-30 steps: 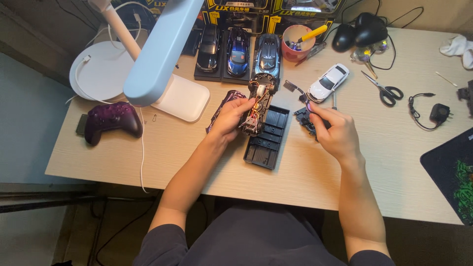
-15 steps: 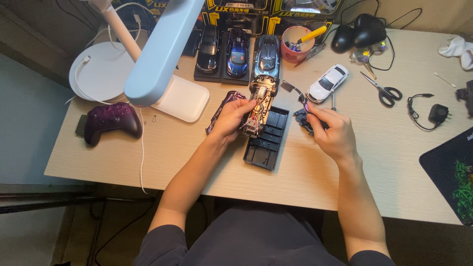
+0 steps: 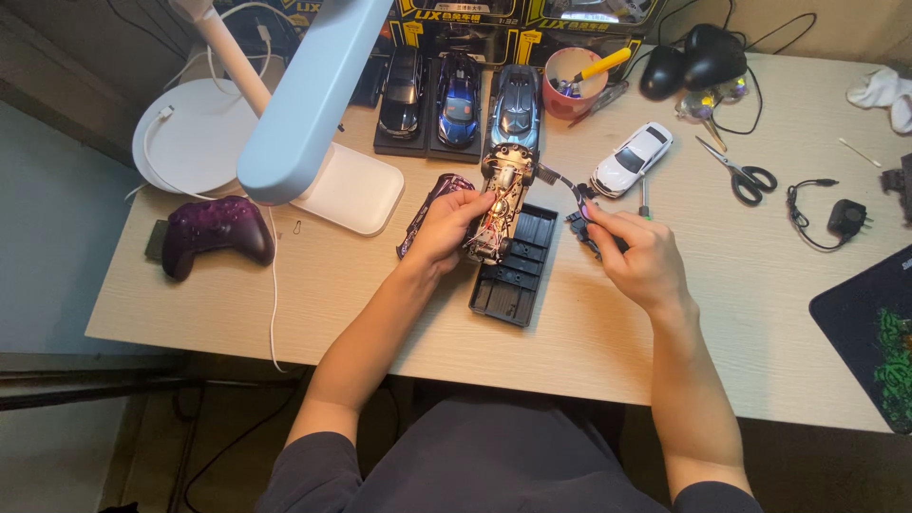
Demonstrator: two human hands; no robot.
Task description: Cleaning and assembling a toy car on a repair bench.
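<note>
Matt wooden desk (image 3: 665, 342); glossy, probably plastic lamp (image 3: 313, 95)

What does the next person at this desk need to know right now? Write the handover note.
Left hand: grips the opened model car chassis, underside up with its wiring exposed, over the black plastic tray.
Right hand: pinches a small dark part, joined to the chassis by a thin strip.
Nearby: purple car body shell lies beside the left hand; a small screwdriver lies by the white model car; scissors further right.
Done: body shell is off the chassis.
Left: the small part is not free of the chassis, and the shell is not back on.
</note>
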